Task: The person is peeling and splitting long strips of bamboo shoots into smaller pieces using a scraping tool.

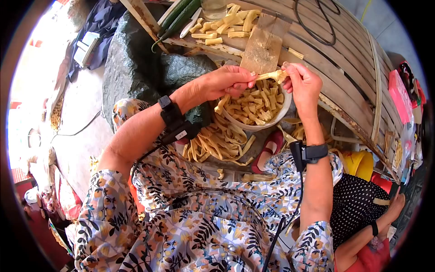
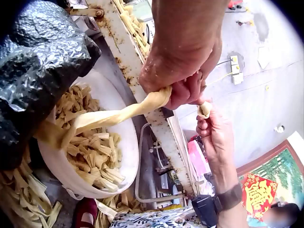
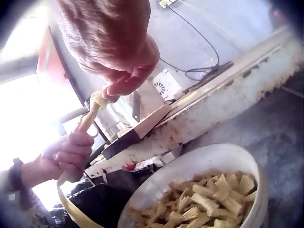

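A pale yellow strip [image 1: 267,76] is stretched between both hands above a white bucket [image 1: 286,109] of short yellow pieces. My left hand [image 1: 229,81] grips it with curled fingers, and in the left wrist view a long tail of the strip [image 2: 118,116] hangs from that hand over the bucket. My right hand [image 1: 304,86] pinches the other end, where a knotted or folded lump [image 3: 99,100] shows at the fingertips in the right wrist view.
Long loose strips [image 1: 217,140] lie left of the bucket. On the slatted table [image 1: 312,38] are a wooden board [image 1: 263,45], bundled pieces [image 1: 231,22] and green cucumbers [image 1: 181,18]. Black plastic [image 1: 131,59] stands at left; another person's arm [image 1: 367,235] is at right.
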Motion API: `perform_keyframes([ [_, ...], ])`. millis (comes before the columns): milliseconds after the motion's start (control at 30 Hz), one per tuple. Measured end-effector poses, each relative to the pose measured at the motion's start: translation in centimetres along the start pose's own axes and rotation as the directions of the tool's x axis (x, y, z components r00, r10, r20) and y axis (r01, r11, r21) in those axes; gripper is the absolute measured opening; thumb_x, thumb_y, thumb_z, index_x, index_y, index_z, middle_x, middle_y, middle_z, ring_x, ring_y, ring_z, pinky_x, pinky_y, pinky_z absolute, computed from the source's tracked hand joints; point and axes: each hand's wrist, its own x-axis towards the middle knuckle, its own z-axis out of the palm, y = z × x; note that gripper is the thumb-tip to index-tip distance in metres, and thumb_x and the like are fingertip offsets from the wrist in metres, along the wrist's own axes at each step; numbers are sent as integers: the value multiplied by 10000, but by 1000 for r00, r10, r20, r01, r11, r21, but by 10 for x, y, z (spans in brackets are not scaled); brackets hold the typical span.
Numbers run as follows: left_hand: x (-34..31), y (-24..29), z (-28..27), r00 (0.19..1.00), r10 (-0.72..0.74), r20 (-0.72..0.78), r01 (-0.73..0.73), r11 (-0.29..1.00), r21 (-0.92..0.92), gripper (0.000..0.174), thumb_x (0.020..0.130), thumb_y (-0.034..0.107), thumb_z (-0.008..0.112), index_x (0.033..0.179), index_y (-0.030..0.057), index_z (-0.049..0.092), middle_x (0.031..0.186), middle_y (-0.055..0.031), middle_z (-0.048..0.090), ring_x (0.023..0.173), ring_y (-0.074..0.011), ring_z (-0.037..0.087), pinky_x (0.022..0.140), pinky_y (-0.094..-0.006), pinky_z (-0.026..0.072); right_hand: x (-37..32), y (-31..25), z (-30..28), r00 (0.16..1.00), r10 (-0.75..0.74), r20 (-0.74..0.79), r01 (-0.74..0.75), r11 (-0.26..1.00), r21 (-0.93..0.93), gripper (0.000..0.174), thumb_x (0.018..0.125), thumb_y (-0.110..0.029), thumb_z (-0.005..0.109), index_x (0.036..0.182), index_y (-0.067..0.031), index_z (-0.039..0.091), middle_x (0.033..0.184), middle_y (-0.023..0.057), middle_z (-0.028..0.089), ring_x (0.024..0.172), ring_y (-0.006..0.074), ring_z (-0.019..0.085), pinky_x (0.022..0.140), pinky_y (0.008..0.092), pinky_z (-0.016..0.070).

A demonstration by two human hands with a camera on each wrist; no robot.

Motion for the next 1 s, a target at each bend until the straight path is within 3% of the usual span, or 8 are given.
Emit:
perform_keyframes([
  [100, -3, 2, -3, 1000, 3, 0, -3, 997, 81, 283, 906, 271, 481, 722, 61, 527, 507, 80, 318, 432, -23, 240, 393, -185, 171, -2, -6, -3, 999, -44, -15, 43, 998, -55, 162, 847, -147, 573, 830, 1, 637, 574, 19, 547, 449, 49, 455, 417, 181, 346],
  [200, -1, -2, -1, 999, 38, -20, -36, 994, 99, 283, 905, 277, 484, 727, 61, 529, 508, 78, 320, 441, -27, 246, 404, -186, 179, 0, -9, -8, 998, 28, -50, -31, 998, -63, 169, 844, -162, 583, 815, -9, 647, 546, 12, 535, 431, 44, 428, 408, 187, 330],
  [300, -1, -3, -1, 997, 69, -23, -65, 988, 142, 282, 909, 272, 476, 727, 63, 529, 511, 76, 322, 445, -27, 249, 410, -186, 186, 6, 5, -15, 994, 17, 108, -26, 996, 81, 192, 829, -201, 608, 918, -33, 636, 643, 18, 583, 480, 53, 477, 431, 166, 368],
  [400, -4, -2, -2, 998, 58, 5, -58, 992, 114, 279, 912, 266, 469, 730, 63, 530, 512, 76, 325, 441, -26, 249, 408, -185, 184, 3, -2, -14, 939, 300, 168, -335, 908, 251, 305, 808, -227, 635, 1050, -49, 584, 786, 33, 613, 561, 67, 531, 478, 153, 425],
  [433, -4, -2, -3, 998, 57, 11, -58, 993, 102, 278, 913, 264, 468, 732, 62, 530, 513, 75, 326, 440, -26, 248, 407, -184, 184, 1, -6, -13, 899, 318, 301, -385, 901, 199, 403, 791, -230, 654, 1129, -52, 526, 894, 46, 609, 628, 79, 560, 539, 152, 467],
  [600, -1, -4, -6, 999, 40, 20, -41, 997, 61, 276, 913, 263, 466, 738, 60, 531, 519, 77, 332, 434, -21, 240, 398, -178, 177, -4, 9, 6, 893, 206, 400, -363, 855, 370, 270, 783, -139, 641, 1022, -27, 582, 791, 34, 606, 602, 52, 540, 533, 158, 455],
  [900, -4, 10, -13, 998, 20, 60, -23, 999, 48, 267, 904, 263, 486, 772, 39, 546, 545, 70, 358, 445, -15, 274, 396, -166, 198, 2, 7, -2, 908, 155, 389, -306, 880, 364, 180, 815, -137, 603, 949, -18, 607, 710, 25, 583, 515, 34, 481, 449, 163, 379],
  [1000, -4, 20, -11, 992, 97, -79, -63, 933, 354, 267, 902, 260, 487, 830, 17, 570, 589, 55, 422, 480, -22, 341, 432, -160, 265, 10, 6, -4, 921, 147, 361, -283, 889, 359, 188, 828, -158, 595, 944, -12, 605, 690, 25, 571, 494, 35, 466, 430, 166, 365],
])
